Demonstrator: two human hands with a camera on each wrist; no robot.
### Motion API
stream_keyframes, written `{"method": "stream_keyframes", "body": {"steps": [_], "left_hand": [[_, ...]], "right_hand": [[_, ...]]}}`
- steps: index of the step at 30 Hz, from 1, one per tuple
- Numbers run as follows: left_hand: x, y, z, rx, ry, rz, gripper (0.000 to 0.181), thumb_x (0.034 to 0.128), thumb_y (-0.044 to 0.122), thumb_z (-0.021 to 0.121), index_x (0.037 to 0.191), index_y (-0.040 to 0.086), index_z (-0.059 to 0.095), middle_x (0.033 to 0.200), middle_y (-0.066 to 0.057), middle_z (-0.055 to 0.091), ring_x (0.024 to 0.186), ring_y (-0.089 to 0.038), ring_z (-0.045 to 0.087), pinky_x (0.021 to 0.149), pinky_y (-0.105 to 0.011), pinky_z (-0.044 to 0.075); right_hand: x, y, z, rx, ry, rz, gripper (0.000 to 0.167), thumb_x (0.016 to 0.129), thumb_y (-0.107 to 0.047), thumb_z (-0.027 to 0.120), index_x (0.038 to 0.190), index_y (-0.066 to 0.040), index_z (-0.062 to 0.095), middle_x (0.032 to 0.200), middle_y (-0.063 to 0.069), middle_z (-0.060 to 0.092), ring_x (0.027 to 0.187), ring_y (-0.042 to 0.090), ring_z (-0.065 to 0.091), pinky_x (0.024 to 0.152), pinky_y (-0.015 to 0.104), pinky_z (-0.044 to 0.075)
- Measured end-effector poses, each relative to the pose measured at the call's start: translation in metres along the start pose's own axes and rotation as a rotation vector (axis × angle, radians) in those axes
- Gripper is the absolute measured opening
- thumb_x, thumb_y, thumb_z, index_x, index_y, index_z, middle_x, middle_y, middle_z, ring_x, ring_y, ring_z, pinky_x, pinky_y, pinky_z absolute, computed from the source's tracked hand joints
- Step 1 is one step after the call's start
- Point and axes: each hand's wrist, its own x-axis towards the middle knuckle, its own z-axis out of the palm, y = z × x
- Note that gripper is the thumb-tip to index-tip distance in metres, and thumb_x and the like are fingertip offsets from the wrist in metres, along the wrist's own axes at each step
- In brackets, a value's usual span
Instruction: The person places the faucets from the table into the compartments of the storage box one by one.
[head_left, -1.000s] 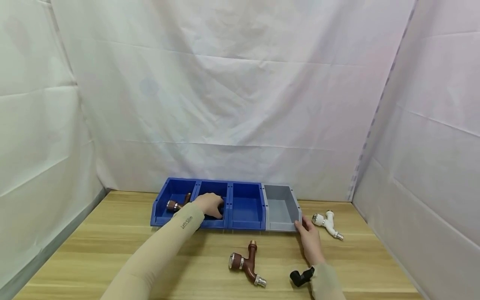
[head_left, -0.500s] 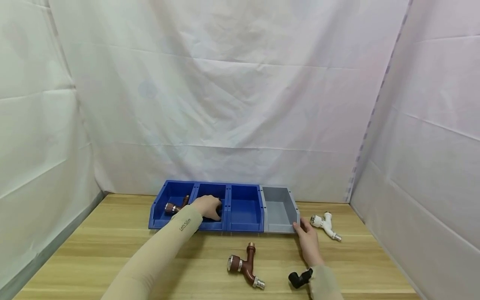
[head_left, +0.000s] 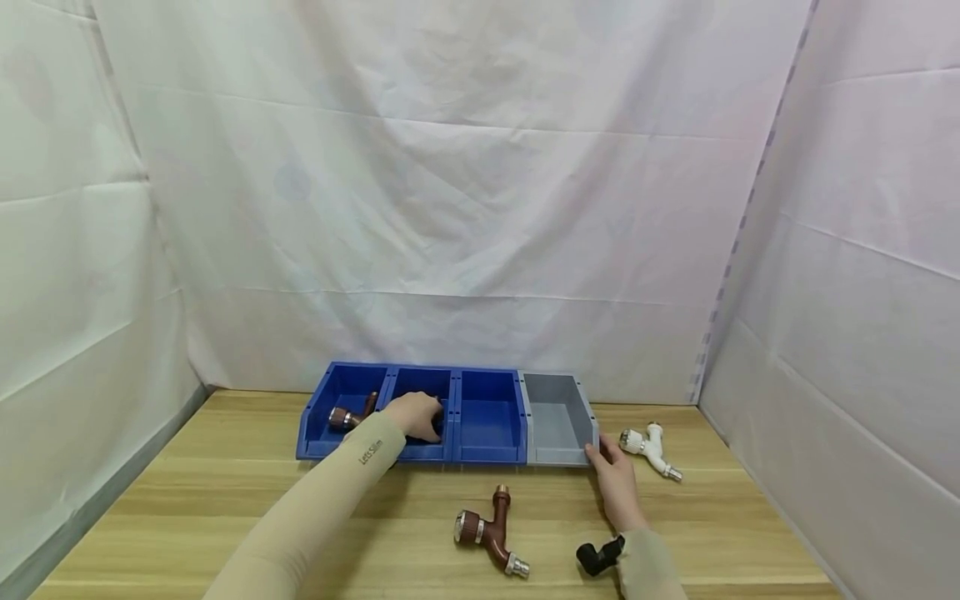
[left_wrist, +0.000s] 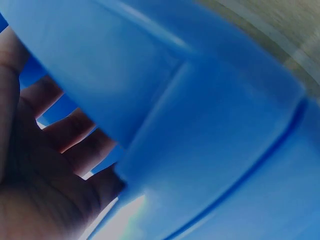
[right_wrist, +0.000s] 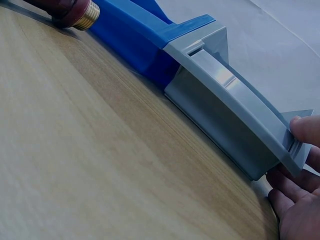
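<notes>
My left hand (head_left: 414, 415) reaches into the second blue bin (head_left: 423, 377) from the left. In the left wrist view its palm (left_wrist: 45, 195) shows nothing in it, but the blue bin edge (left_wrist: 210, 125) hides the fingertips. Whether they hold something is unclear. My right hand (head_left: 617, 483) grips the front right corner of the grey bin (head_left: 558, 457) at the row's right end. In the right wrist view the thumb (right_wrist: 306, 129) lies on the rim of that bin, with fingers beneath and beside it. A brown tap (head_left: 352, 417) lies in the leftmost blue bin.
Another brown tap (head_left: 493, 533) lies on the wooden table (head_left: 375, 550) in front of the bins. A white tap (head_left: 651, 450) is right of my right hand. A black elbow-shaped piece (head_left: 600, 556) sits by the right wrist. White cloth (head_left: 450, 208) hangs behind.
The whole head view has shifted slightly. Both hands keep their places at the bins, and the taps stay where they were.
</notes>
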Motion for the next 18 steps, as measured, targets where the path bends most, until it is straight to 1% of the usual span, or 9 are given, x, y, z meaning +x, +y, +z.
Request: {"method": "stream_keyframes", "body": {"steps": [2, 4, 6, 8, 10, 16, 18], "left_hand": [[0.0005, -0.0008, 0.0008, 0.006, 0.006, 0.004, 0.025, 0.0780, 0.029, 0.081, 0.096, 0.015, 0.071, 0.098, -0.003, 0.067, 0.069, -0.016, 0.055, 0.062, -0.036, 0.045], [0.0011, -0.0017, 0.0020, 0.011, 0.010, 0.006, 0.031, 0.0775, 0.029, 0.082, 0.103, 0.015, 0.072, 0.110, -0.006, 0.067, 0.077, -0.018, 0.060, 0.065, -0.037, 0.048], [0.0020, -0.0026, 0.0034, 0.013, 0.015, 0.007, 0.036, 0.0769, 0.030, 0.082, 0.108, 0.015, 0.073, 0.120, -0.008, 0.065, 0.083, -0.021, 0.063, 0.068, -0.038, 0.050], [0.0027, -0.0031, 0.0044, 0.013, 0.016, 0.008, 0.038, 0.0764, 0.030, 0.082, 0.109, 0.015, 0.073, 0.126, -0.010, 0.062, 0.087, -0.023, 0.064, 0.069, -0.039, 0.051], [0.0034, -0.0034, 0.0049, 0.015, 0.019, 0.009, 0.038, 0.0761, 0.030, 0.083, 0.109, 0.015, 0.073, 0.126, -0.010, 0.062, 0.086, -0.023, 0.064, 0.069, -0.039, 0.052], [0.0036, -0.0021, 0.0039, 0.015, 0.013, 0.003, 0.033, 0.0760, 0.031, 0.083, 0.104, 0.016, 0.073, 0.112, -0.006, 0.067, 0.078, -0.019, 0.062, 0.067, -0.038, 0.051], [0.0036, -0.0018, 0.0034, 0.016, 0.014, 0.001, 0.035, 0.0758, 0.031, 0.083, 0.106, 0.016, 0.073, 0.113, -0.006, 0.067, 0.079, -0.019, 0.062, 0.068, -0.039, 0.052]], "right_hand": [[0.0002, 0.0000, 0.0003, 0.002, -0.003, -0.001, 0.059, 0.103, -0.018, 0.050, 0.150, 0.008, 0.024, 0.153, 0.027, 0.025, 0.142, 0.036, 0.021, 0.112, 0.047, 0.021], [0.0004, 0.0000, 0.0006, 0.002, -0.005, 0.000, 0.060, 0.103, -0.018, 0.050, 0.150, 0.007, 0.024, 0.153, 0.027, 0.025, 0.142, 0.036, 0.021, 0.112, 0.047, 0.021], [0.0005, -0.0002, 0.0009, 0.003, -0.005, 0.001, 0.060, 0.103, -0.019, 0.050, 0.150, 0.007, 0.023, 0.153, 0.027, 0.024, 0.142, 0.036, 0.021, 0.112, 0.047, 0.021], [0.0008, -0.0002, 0.0010, 0.001, -0.006, 0.001, 0.060, 0.103, -0.019, 0.050, 0.150, 0.008, 0.023, 0.153, 0.026, 0.024, 0.142, 0.036, 0.021, 0.113, 0.047, 0.021], [0.0008, -0.0003, 0.0010, 0.000, -0.005, 0.000, 0.060, 0.103, -0.019, 0.050, 0.150, 0.008, 0.024, 0.153, 0.026, 0.024, 0.142, 0.036, 0.021, 0.113, 0.047, 0.021], [0.0009, 0.0003, 0.0008, -0.001, -0.002, -0.006, 0.059, 0.103, -0.018, 0.050, 0.149, 0.008, 0.025, 0.153, 0.026, 0.025, 0.142, 0.036, 0.021, 0.112, 0.047, 0.021], [0.0011, 0.0007, 0.0008, -0.002, -0.002, -0.007, 0.060, 0.102, -0.018, 0.051, 0.149, 0.008, 0.024, 0.153, 0.026, 0.025, 0.142, 0.036, 0.021, 0.113, 0.047, 0.021]]}}
